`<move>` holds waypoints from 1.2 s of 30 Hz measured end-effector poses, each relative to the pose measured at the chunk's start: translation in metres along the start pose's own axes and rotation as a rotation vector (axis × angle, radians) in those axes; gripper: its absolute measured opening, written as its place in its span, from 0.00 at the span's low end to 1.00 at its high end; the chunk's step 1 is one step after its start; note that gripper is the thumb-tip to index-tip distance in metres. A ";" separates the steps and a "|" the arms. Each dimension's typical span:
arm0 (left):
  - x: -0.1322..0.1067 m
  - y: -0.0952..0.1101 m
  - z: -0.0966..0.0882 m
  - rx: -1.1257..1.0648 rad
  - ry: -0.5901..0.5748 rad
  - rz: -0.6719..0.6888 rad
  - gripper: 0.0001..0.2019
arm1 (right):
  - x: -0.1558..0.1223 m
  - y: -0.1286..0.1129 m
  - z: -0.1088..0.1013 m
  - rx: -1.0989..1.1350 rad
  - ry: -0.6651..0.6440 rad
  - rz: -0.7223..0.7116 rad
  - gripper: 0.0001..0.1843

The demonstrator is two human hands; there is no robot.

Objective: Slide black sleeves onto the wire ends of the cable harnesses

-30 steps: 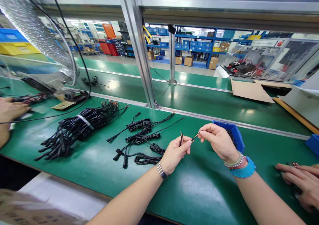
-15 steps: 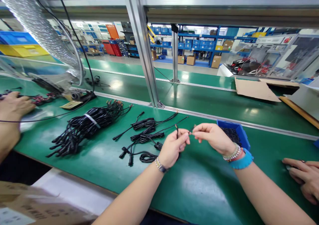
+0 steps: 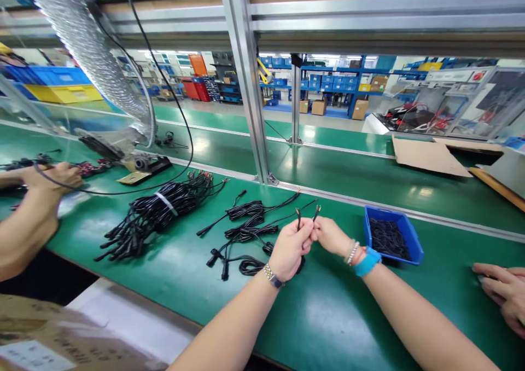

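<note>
My left hand (image 3: 292, 246) and my right hand (image 3: 330, 236) meet over the green bench, fingers pinched together. Two thin black wire ends (image 3: 307, 215) with small tips stick up from between them, one from each hand. Just left of my hands lie several small coiled black cables (image 3: 243, 224). A blue bin (image 3: 406, 230) holding small black pieces sits to the right of my right wrist, which wears beaded bracelets and a blue band. My left wrist carries a watch.
A large tied bundle of black cables (image 3: 151, 215) lies further left. Another person's hand (image 3: 45, 178) works at the far left, and another person's hand (image 3: 502, 291) rests at the right edge. An aluminium post (image 3: 251, 103) and a flexible duct (image 3: 88, 48) stand behind.
My two hands have come together, the right moving left until it touches the left. The wire ends now point upward side by side. The view has tilted slightly up and left.
</note>
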State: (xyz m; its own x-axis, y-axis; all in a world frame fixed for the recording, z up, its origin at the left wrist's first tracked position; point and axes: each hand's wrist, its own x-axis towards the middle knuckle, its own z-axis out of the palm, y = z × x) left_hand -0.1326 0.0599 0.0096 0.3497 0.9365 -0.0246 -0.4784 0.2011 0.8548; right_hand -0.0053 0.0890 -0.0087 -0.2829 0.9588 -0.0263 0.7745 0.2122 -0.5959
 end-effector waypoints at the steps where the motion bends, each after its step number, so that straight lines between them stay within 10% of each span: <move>1: -0.001 -0.001 0.001 0.000 -0.024 -0.030 0.11 | -0.005 0.001 -0.009 0.089 0.055 -0.008 0.12; 8: -0.004 -0.007 0.004 0.043 -0.083 -0.124 0.12 | -0.039 -0.003 -0.049 0.924 0.393 -0.042 0.09; 28: -0.006 -0.010 0.004 0.081 -0.128 -0.162 0.11 | -0.044 -0.010 -0.051 0.933 0.230 -0.023 0.07; 36: -0.006 -0.009 0.004 0.076 -0.134 -0.174 0.11 | -0.042 -0.007 -0.055 1.013 0.407 -0.067 0.16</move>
State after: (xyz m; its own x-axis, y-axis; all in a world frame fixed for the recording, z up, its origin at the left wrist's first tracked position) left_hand -0.1271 0.0515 0.0038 0.5278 0.8423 -0.1099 -0.3412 0.3287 0.8806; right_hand 0.0328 0.0574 0.0406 0.0453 0.9814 0.1866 -0.1126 0.1906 -0.9752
